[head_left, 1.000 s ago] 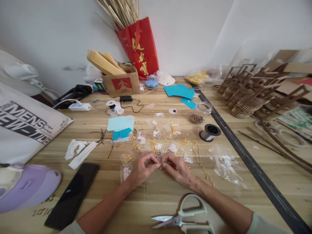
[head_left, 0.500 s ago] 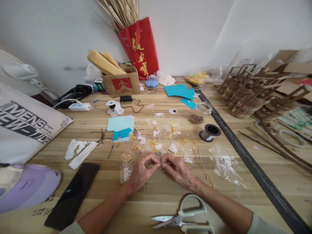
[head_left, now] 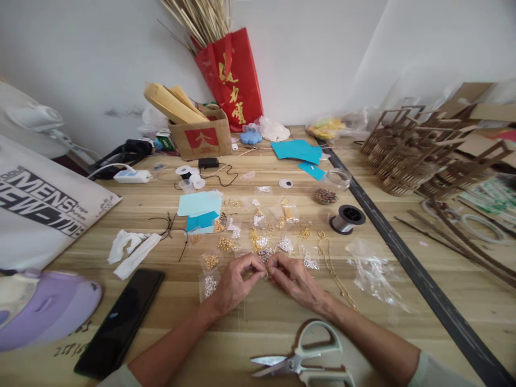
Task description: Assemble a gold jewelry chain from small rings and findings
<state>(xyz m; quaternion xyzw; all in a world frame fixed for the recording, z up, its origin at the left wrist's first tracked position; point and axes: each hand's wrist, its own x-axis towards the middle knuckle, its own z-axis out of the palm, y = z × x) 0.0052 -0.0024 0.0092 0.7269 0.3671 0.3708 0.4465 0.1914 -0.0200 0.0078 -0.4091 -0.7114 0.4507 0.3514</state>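
My left hand (head_left: 241, 279) and my right hand (head_left: 293, 278) meet at the fingertips over the wooden table (head_left: 258, 333), each in a pinch. Whatever they pinch is too small to make out; a thin line hangs faintly below my left hand. Just beyond the fingertips are small piles of silver beads (head_left: 285, 244) and gold beads (head_left: 226, 244). A packet of silver rings (head_left: 210, 286) lies left of my left hand. Right of my right hand is a gold chain (head_left: 331, 269). Scissors (head_left: 300, 357) with pale handles lie spread near the front edge.
A black phone (head_left: 120, 324) and purple object (head_left: 50, 309) are at left. To the right stand a wire spool (head_left: 347, 219) and crumpled plastic bags (head_left: 374, 271). Blue cards (head_left: 296, 151), a cardboard box (head_left: 200, 134) and a red bag (head_left: 236, 80) are behind; woven baskets (head_left: 415, 156) at far right.
The fingers of my right hand have shifted very slightly at the pinch. Both arms and the things on the table look otherwise the same.
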